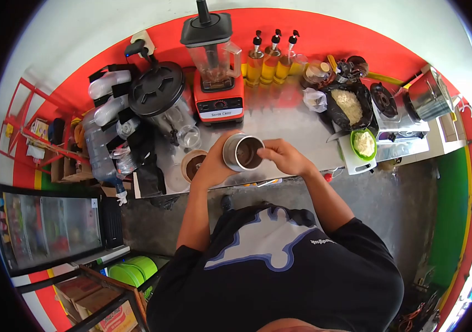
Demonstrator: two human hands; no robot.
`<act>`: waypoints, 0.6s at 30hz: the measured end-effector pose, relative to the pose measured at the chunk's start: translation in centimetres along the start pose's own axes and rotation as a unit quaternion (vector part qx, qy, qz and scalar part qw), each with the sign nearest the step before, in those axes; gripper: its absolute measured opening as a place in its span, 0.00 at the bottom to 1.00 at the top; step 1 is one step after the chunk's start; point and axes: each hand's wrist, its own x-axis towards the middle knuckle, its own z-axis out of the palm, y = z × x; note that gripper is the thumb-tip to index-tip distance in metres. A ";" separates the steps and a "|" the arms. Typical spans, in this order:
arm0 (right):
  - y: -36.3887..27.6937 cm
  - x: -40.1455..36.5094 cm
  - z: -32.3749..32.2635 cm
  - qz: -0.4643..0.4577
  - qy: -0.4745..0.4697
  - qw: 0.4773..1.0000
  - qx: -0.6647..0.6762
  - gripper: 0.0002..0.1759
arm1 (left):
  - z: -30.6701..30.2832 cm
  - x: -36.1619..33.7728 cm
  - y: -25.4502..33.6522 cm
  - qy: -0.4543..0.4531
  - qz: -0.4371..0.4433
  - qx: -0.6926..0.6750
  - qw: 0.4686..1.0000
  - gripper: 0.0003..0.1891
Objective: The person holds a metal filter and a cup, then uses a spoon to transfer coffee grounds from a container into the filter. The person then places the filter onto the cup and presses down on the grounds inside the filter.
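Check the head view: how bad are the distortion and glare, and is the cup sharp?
Head view: strong fisheye, the counter bows and black corners frame the picture; light is bright and even, with red reflections on the steel; the cup in the left hand is sharp, its inside dark; the right hand sits at its rim; the far right edge is smeared.

The metal cup (242,152) is between the person's left hand (212,166) and right hand (281,156), above the counter's (285,124) near edge. Behind it stands the blender (216,66), with three pump bottles (272,61) to its right and a lidded pot (157,88) to its left. A glass (190,135) stands before the pot. Far right, a bowl (363,144) lies before the stove (385,99).
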 end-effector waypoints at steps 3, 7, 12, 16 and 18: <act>-0.1 -0.4 0.3 0.012 0.011 1.000 0.004 0.19 | -0.3 0.1 -0.6 -0.009 -0.001 0.007 1.000 0.49; 0.0 -0.4 0.1 0.030 0.026 0.999 0.020 0.20 | -0.1 0.0 -0.8 -0.019 -0.007 0.011 1.000 0.50; -0.1 -0.8 0.3 0.026 0.003 1.000 0.010 0.22 | 0.3 0.2 -1.0 -0.032 0.002 -0.016 0.999 0.49; -0.4 -1.1 0.0 0.033 0.053 0.998 -0.033 0.23 | 1.7 0.4 -1.9 -0.013 0.022 -0.063 0.998 0.50; -1.2 -1.2 -0.1 0.005 0.082 0.996 -0.043 0.25 | 2.0 1.3 -1.9 -0.013 0.035 -0.090 0.995 0.50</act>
